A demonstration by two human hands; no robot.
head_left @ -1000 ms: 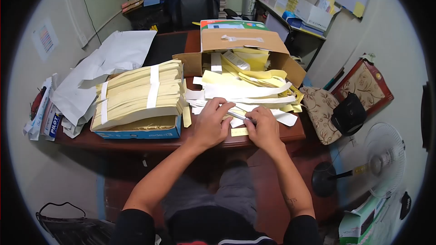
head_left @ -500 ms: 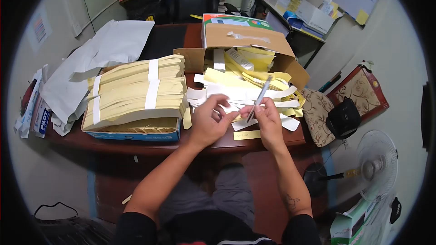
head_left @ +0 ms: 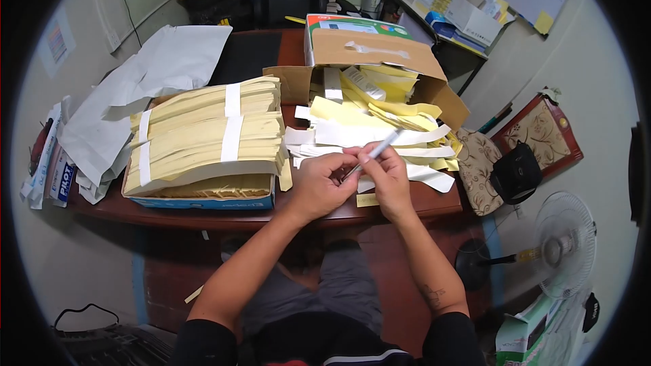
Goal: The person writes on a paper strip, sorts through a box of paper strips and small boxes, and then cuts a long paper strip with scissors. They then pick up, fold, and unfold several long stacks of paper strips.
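Observation:
In the head view, my right hand (head_left: 385,179) is closed round a slim silver-white pen-like tool (head_left: 386,144), tilted up to the right. My left hand (head_left: 324,183) meets it at the tool's lower end, fingers curled inward; what they hold is hidden. Behind both hands lies a loose heap of white and yellow paper strips (head_left: 359,132). A small yellow paper slip (head_left: 367,200) with writing lies on the desk, partly covered by my right hand. To the left, thick bundles of yellow paper (head_left: 203,129) with white bands rest in a blue box (head_left: 203,201).
An open cardboard box (head_left: 386,51) stands behind the strips, spilling paper forward. A large white sheet (head_left: 163,61) is draped at the desk's left. On the right are a patterned chair (head_left: 475,169) with a black bag (head_left: 517,173) and a standing fan (head_left: 561,247).
My hands have come together, left fingers now at the tool's lower end. The tool has tilted further right, and my right hand now covers much of the yellow slip.

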